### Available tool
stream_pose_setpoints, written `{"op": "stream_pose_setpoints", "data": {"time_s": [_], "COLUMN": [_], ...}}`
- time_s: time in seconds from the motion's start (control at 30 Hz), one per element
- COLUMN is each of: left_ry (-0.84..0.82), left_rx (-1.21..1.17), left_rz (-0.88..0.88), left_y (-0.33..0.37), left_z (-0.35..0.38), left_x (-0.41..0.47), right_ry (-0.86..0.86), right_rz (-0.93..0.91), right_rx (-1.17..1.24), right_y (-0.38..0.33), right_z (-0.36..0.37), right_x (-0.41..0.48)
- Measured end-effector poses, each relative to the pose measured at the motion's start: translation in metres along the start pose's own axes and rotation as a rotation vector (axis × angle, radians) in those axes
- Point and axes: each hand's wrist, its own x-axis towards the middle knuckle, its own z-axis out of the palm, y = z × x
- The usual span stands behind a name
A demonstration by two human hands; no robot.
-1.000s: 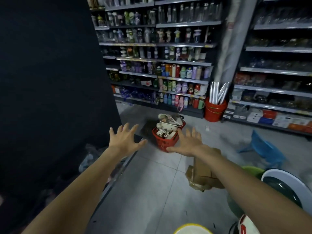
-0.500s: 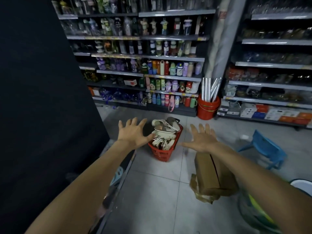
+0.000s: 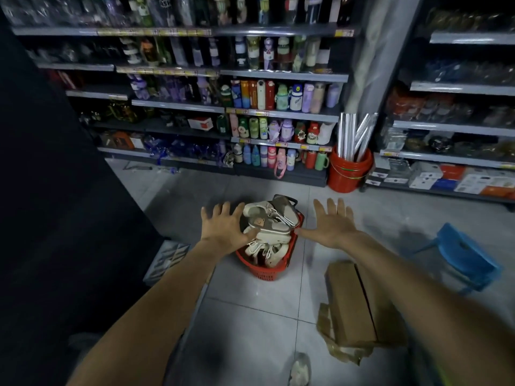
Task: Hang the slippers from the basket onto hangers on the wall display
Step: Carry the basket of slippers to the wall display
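A red plastic basket stands on the tiled floor, heaped with white and grey slippers. My left hand is stretched out with spread fingers over the basket's left side, its thumb by the pile. To the right of the basket my right hand is also spread flat, palm down, holding nothing. No hangers or wall display show; a dark panel fills the left side.
A brown cardboard box lies on the floor right of the basket. A blue child's chair stands further right. A red bucket with silver rolls sits by shelves of bottles. A low display edge runs along the left.
I have come closer to the basket, which now looks larger and lies between my hands. Both hands stay spread and hold nothing.
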Motion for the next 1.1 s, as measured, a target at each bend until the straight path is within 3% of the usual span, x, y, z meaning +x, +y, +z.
{"op": "stream_pose_setpoints", "data": {"time_s": [0.3, 0.57, 0.77, 1.1], "left_ry": [-0.109, -0.226, -0.309, -0.365], "left_rx": [-0.057, -0.198, -0.299, -0.571], "left_rz": [-0.099, -0.283, -0.439, -0.823], "left_y": [0.007, -0.024, -0.031, -0.004], "left_z": [0.011, 0.078, 0.14, 0.266], "left_x": [0.176, 0.288, 0.326, 0.329], "right_ry": [-0.076, -0.158, -0.216, -0.342], "right_rz": [-0.103, -0.132, -0.196, -0.211], "right_rx": [-0.019, -0.106, -0.239, -0.167], "right_y": [-0.003, -0.006, -0.01, -0.004], "right_z": [-0.037, -0.03, 0.013, 0.13], "right_x": [0.194, 0.352, 0.45, 0.583]}}
